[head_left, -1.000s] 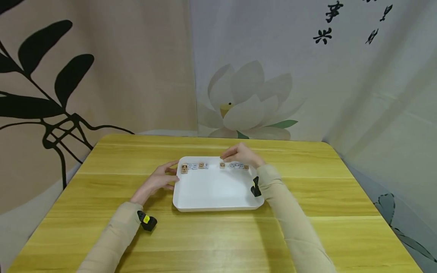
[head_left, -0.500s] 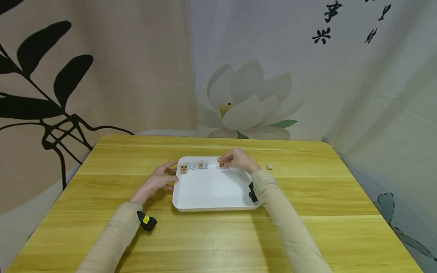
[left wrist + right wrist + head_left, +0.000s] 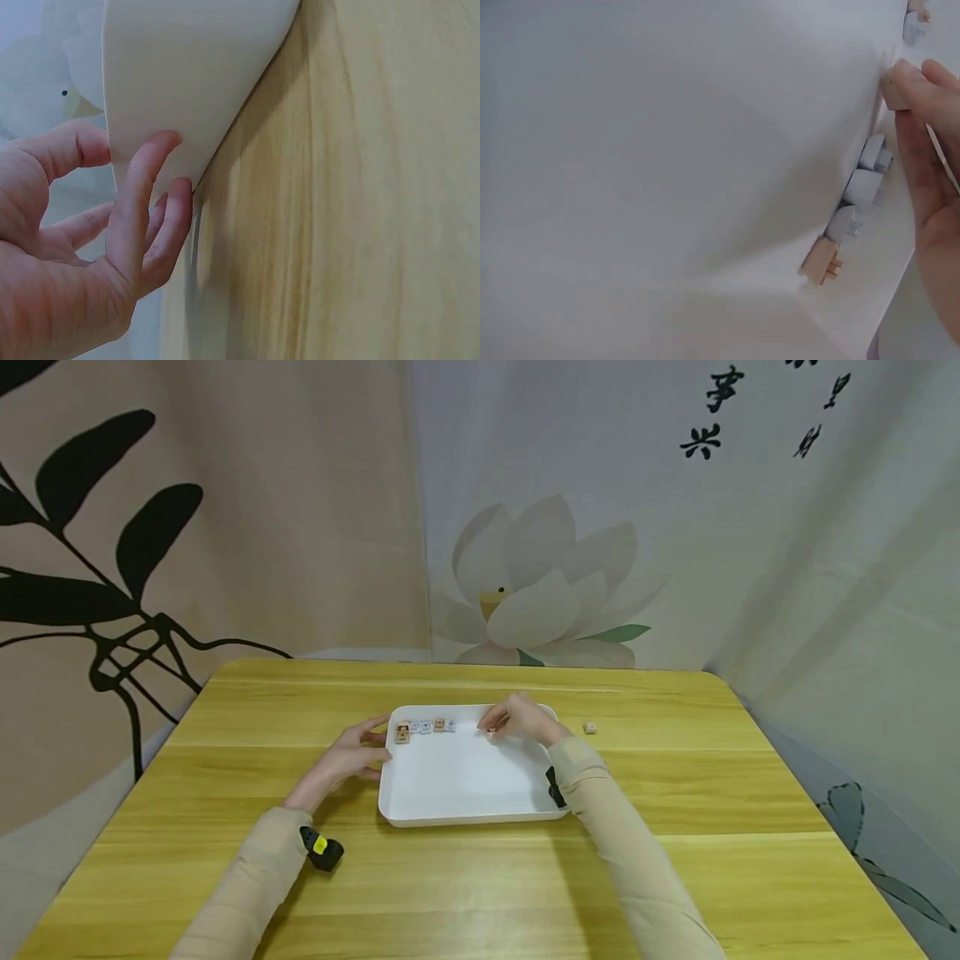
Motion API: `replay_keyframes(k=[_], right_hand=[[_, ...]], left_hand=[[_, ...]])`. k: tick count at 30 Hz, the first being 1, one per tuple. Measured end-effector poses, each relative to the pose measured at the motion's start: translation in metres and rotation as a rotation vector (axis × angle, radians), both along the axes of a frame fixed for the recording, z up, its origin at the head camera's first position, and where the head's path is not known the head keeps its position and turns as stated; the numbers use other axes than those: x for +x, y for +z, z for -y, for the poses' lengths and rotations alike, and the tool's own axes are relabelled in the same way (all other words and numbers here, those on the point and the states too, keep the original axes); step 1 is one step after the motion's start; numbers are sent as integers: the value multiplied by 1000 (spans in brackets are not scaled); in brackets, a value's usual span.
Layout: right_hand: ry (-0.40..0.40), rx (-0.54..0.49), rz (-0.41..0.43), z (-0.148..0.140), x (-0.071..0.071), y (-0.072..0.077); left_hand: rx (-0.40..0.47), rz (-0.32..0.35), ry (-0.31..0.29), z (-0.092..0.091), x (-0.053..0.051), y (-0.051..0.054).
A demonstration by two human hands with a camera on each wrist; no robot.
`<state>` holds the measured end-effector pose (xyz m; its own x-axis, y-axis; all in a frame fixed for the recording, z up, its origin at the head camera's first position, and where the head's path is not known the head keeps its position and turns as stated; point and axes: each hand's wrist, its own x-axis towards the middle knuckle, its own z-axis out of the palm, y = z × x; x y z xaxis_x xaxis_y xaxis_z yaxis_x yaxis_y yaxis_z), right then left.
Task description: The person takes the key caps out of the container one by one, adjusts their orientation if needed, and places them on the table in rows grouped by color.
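Observation:
A white tray (image 3: 465, 785) lies on the table, with my left hand (image 3: 351, 755) at its left side. In the left wrist view, the thumb and several fingers (image 3: 133, 202) touch the tray's outer wall; none is seen over the inside. My right hand (image 3: 517, 720) is over the far part of the tray. Its thumb and fingers pinch a small tan block (image 3: 893, 91). Beside it, white pieces (image 3: 864, 187) and a tan piece (image 3: 820, 260) with short prongs stand in a row, which the right hand hides in the head view.
Small tan and white pieces (image 3: 426, 727) line the tray's far left, with another tan piece (image 3: 402, 737) nearer. One pale piece (image 3: 590, 727) lies on the wooden table (image 3: 480, 893) right of the tray. Printed curtains (image 3: 337, 527) hang behind.
My right hand has moved slightly left and nearer, and now pinches the tan block that sat alone in the tray. The pale piece on the table has come into view. My left hand stays put.

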<state>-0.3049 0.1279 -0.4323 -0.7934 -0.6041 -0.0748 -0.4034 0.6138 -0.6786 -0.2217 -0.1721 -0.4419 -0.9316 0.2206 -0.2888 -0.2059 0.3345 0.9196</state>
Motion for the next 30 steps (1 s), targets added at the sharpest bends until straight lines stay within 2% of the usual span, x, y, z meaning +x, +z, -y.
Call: replay_keyframes(k=[6, 9, 14, 19, 23, 30], right_hand=[[33, 8, -22, 0, 0, 1], [29, -1, -16, -2, 1, 2], [-2, -53, 40, -4, 1, 5], [-24, -126, 65, -12, 3, 8], [-54, -187, 100, -19, 6, 13], [-125, -237, 129, -33, 8, 24]], left_hand=[[-23, -64, -13, -1, 8, 3], [-96, -122, -18, -6, 14, 5], [-245, -196, -2, -12, 21, 6], [-281, -207, 15, -14, 23, 4], [-276, -212, 17, -14, 24, 3], [-268, -204, 16, -12, 23, 3]])
